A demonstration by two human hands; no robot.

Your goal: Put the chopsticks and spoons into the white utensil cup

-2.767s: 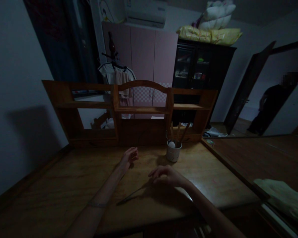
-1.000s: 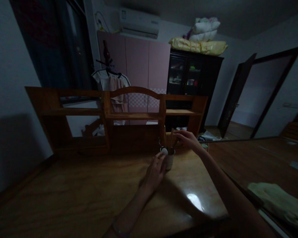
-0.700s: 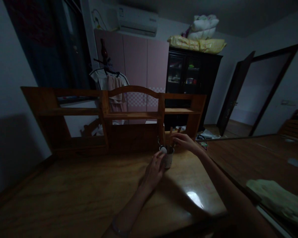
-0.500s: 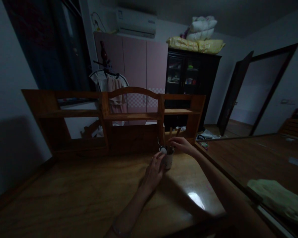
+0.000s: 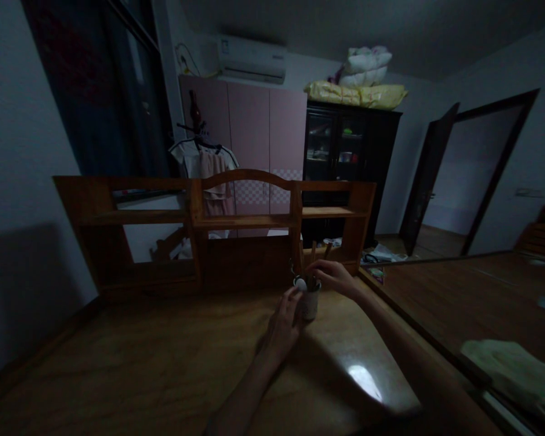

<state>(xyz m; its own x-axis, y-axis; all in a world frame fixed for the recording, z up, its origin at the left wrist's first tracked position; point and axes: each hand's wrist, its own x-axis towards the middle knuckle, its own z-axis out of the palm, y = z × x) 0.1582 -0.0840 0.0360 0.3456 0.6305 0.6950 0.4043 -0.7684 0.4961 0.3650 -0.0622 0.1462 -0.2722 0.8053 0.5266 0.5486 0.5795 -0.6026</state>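
A small pale cup (image 5: pixel 310 306) stands upright on the wooden desk. Several thin wooden sticks (image 5: pixel 313 249) rise out of it, and a round white piece (image 5: pixel 301 284) shows at its rim. My left hand (image 5: pixel 281 321) is closed against the cup's left side, fingertips just below the white piece. From the right, my right hand (image 5: pixel 335 275) reaches over the rim with its fingers pressed together among the sticks. What they pinch is too dark and small to make out.
A wooden shelf unit (image 5: pixel 245 222) lines the back of the desk (image 5: pixel 163 351). On the right lies a lower brown wooden surface (image 5: pixel 454 290) with a pale green cloth (image 5: pixel 508 369). Pink wardrobe doors (image 5: pixel 249 127) and a dark cabinet (image 5: pixel 376 139) stand beyond.
The head view has tilted slightly upward, so everything sits a little lower in the picture. Both hands stay at the cup, with hardly any visible movement.
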